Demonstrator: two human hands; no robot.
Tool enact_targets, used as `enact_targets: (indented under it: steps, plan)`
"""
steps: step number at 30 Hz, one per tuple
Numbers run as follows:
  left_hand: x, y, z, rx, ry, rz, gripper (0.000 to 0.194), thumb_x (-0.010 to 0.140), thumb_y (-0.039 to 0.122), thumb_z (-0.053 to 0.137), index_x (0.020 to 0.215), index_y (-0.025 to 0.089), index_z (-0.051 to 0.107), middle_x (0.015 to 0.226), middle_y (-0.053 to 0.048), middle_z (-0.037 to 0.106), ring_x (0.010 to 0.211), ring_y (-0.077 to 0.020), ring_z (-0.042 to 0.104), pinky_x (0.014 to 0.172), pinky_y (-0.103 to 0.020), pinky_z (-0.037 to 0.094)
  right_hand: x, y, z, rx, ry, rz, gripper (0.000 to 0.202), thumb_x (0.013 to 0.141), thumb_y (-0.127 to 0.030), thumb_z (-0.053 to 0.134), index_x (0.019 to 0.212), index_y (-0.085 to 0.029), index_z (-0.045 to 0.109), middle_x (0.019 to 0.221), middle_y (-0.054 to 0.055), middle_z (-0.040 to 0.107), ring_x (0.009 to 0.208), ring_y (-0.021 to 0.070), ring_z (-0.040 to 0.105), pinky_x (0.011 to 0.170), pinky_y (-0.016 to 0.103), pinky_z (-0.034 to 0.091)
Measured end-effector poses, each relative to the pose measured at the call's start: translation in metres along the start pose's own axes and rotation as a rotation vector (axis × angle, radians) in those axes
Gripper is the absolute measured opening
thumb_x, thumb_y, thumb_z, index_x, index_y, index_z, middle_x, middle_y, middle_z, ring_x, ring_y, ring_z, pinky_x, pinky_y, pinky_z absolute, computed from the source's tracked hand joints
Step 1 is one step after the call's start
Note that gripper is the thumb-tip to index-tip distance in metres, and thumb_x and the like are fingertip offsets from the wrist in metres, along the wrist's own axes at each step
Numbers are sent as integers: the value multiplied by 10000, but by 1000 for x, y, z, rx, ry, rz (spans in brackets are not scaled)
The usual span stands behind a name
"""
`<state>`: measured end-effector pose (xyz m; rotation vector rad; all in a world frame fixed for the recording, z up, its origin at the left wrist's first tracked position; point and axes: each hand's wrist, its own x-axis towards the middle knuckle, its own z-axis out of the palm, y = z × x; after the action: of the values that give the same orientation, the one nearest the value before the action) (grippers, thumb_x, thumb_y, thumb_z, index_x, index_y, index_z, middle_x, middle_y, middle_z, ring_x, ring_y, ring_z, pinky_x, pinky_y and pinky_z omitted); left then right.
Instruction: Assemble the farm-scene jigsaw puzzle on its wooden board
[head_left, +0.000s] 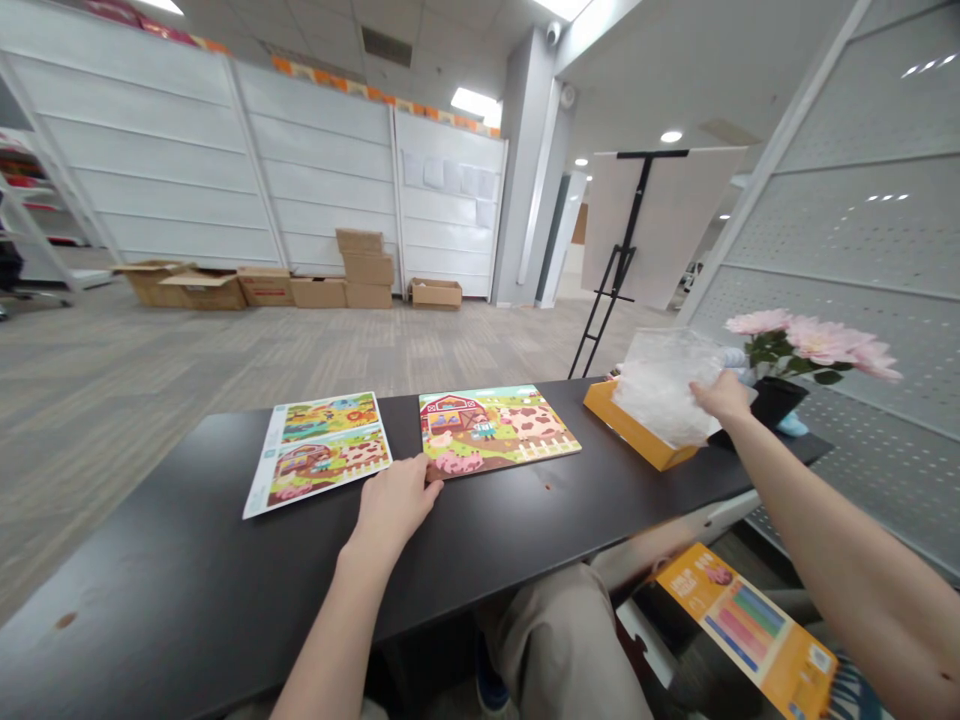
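A farm picture puzzle board (499, 430) with a barn, a cow and a pig lies flat on the black table. Against its lower left corner rests my left hand (397, 500), thumb apart and fingers low on the tabletop. Beside that hand, to the left, is a printed picture sheet (322, 450) showing two scenes, the lower one matching the board. My right hand (724, 395) grips a crumpled clear plastic bag (667, 375) at its right edge. The bag is over a shallow orange box tray (637, 430), hiding much of its inside.
A pot of pink flowers (817, 340) stands at the table's right end, close to my right hand. Below the table edge, near my legs, is an orange printed box (750, 625). Behind the table stand a black easel (626, 250) and several cardboard boxes (319, 292).
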<state>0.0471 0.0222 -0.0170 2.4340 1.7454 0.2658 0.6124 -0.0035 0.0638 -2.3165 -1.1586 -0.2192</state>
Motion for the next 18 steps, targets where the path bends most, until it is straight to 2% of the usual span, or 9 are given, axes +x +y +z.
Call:
enact_targets:
  steps: [1,3,6,10,12,14,18]
  plan:
    - [0,0,0,-1,1,0,243,926,356,534,1064,206,666,1040,-96,747,1011,-298,697,730,-335,490,0,-3,-3,-28,37,44,129,778,-413,606,752,-298,553,847,232,683,929,342,602,795,448,342]
    - [-1,0,-1,-3,-2,-2,245,926,356,534,1066,206,667,1045,-101,746,1015,-294,697,738,-330,491,-1,-11,-9,-45,95,135,226,733,-413,688,874,-261,597,1060,294,659,1026,360,572,810,451,325]
    - [-3,0,-2,-6,-11,-6,255,927,356,534,1085,208,668,1069,-109,742,1026,-292,695,756,-331,496,-4,-21,-12,-30,61,90,317,682,-378,759,934,-244,623,1284,305,562,1121,381,501,837,470,303]
    - [-6,-3,-4,-22,-19,-8,266,926,360,547,1123,222,662,1096,-97,742,1033,-290,695,759,-335,497,-12,-31,-11,16,220,-38,169,734,-331,727,871,-251,668,1447,226,457,1272,404,344,937,528,241]
    - [-8,-4,-4,-31,-17,-3,271,926,362,554,1136,225,658,1096,-90,744,1033,-287,697,749,-327,493,-17,-36,-11,42,297,-158,117,786,-327,670,877,-255,681,1473,193,449,1294,401,328,965,550,229]
    - [-9,-6,-3,-34,-13,3,270,923,366,563,1131,223,658,1089,-88,748,1030,-284,699,742,-319,489,-21,-43,-13,77,357,-254,119,841,-343,599,874,-266,684,1432,174,506,1270,386,378,979,554,247]
    - [-11,-9,-5,-76,43,-90,241,921,370,557,1080,233,675,1030,-78,764,981,-274,714,753,-325,492,-33,-77,-26,227,493,-437,207,921,-388,493,896,-319,686,1200,139,666,1126,341,525,962,505,343]
